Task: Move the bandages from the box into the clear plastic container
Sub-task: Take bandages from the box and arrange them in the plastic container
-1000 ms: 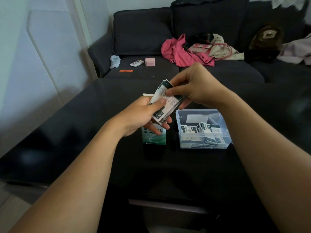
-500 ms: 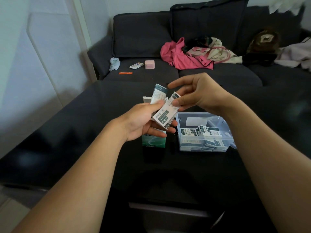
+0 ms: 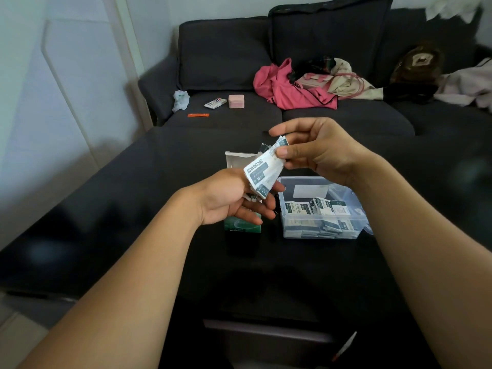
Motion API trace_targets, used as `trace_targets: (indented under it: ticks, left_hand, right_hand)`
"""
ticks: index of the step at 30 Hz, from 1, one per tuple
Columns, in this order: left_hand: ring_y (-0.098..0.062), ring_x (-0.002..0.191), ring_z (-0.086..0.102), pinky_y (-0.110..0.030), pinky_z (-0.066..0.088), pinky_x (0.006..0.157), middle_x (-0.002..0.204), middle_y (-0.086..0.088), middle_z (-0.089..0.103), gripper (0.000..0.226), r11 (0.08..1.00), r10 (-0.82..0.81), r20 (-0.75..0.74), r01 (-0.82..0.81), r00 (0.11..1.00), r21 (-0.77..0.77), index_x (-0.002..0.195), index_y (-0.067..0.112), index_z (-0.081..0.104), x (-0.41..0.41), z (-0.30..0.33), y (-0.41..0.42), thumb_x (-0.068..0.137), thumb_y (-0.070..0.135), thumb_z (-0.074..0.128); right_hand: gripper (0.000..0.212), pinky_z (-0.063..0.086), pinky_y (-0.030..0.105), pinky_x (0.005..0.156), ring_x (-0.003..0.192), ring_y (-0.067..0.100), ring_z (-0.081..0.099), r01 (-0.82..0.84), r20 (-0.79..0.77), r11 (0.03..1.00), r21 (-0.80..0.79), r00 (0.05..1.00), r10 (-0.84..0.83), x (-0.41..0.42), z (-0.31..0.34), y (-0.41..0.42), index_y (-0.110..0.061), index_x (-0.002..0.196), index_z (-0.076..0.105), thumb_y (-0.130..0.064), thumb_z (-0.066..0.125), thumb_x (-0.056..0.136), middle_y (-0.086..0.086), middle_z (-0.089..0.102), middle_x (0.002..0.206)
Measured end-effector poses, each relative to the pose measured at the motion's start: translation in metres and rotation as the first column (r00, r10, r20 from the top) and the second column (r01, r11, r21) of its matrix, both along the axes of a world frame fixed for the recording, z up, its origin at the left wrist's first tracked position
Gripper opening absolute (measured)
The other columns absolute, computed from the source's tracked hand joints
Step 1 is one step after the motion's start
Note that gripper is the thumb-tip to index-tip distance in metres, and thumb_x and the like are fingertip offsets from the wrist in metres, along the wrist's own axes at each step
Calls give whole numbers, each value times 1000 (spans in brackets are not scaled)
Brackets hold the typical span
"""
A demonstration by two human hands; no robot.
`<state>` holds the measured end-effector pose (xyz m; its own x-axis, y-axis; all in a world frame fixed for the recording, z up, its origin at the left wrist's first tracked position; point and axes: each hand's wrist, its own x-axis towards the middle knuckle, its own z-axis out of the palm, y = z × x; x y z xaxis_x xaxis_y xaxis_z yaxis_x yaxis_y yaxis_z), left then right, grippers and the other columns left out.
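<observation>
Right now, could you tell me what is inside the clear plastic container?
The clear plastic container holds a pile of wrapped bandages and a white card-like piece at the back. Whatever lies under the pile is covered.

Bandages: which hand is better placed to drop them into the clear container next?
Right. The right hand pinches the bandages and hangs above the clear container; the left hand is over the box.

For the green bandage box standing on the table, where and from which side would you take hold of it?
Grip the green box by its two narrow side walls, low down, coming from the left. It stands upright with its flap open on top, the clear container sits close on its right, and the left hand holding bandages hovers over its upper part.
</observation>
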<state>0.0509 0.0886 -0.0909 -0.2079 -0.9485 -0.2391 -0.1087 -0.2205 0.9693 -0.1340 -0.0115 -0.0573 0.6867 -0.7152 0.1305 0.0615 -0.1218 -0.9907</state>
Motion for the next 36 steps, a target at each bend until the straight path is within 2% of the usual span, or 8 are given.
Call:
trace_targets:
  ticks: [8,12,15,17,19,25,31,36]
  left_hand:
    - [-14,62,57,-21,48,46,75,-6,62,33,998,-55,52,55,997,2,120,8,66,3,-2,0,107,8,36]
    - [-21,70,65,-24,54,49,83,-13,64,57,995,-92,-118,96,989,34,127,5,61,7,-2,-1,82,-18,36]
    - [-34,82,72,-32,62,58,88,-21,66,57,993,-83,-376,111,923,52,126,1,58,9,3,-2,70,-1,50]
    - [-30,72,70,-28,58,49,85,-20,66,51,998,-6,-359,28,933,57,123,2,61,5,4,-4,79,28,61]
    - [-20,59,60,-21,44,37,79,-15,65,51,992,124,-249,-116,961,48,118,7,65,-1,1,-9,96,51,51]
    - [-12,45,47,-17,28,31,78,-15,71,39,942,330,-118,-335,937,-25,113,5,66,-19,-3,-12,107,35,42]
    - [-15,42,47,-21,30,32,77,-15,63,36,871,486,-142,-491,862,0,98,6,63,-26,-4,-14,106,32,40]
    - [-11,47,53,-20,40,37,71,-7,66,38,821,544,-249,-569,801,-38,96,8,66,-20,1,-15,93,46,65]
  right_hand:
    - [30,63,35,81,90,27,74,22,-58,993,-117,998,-29,7,-8,-2,-5,98,73,-4,78,68,19,71,95]
    - [29,64,37,76,91,30,74,43,-73,988,-149,996,-55,8,-9,1,-4,98,72,-4,77,70,27,68,99]
    - [25,64,33,69,89,32,75,82,-75,983,-167,993,-95,5,-8,1,0,101,71,4,75,76,31,68,102]
    - [24,62,27,68,95,35,73,112,-92,974,-197,987,-132,5,-8,2,0,100,71,7,75,77,34,67,106]
    - [28,61,25,68,98,37,72,124,-96,967,-223,984,-149,5,-8,2,-1,103,72,8,76,77,29,65,104]
    - [27,57,34,66,70,15,64,93,-149,930,-354,977,-154,24,-19,11,-13,122,66,-16,67,95,5,62,93]
    - [36,44,22,50,53,6,58,270,-157,764,-586,887,-434,46,-30,18,-9,79,70,-40,63,96,5,68,66]
    - [60,36,26,37,42,21,49,406,-146,788,-463,842,-520,46,-34,15,12,73,60,-43,63,95,29,59,62]
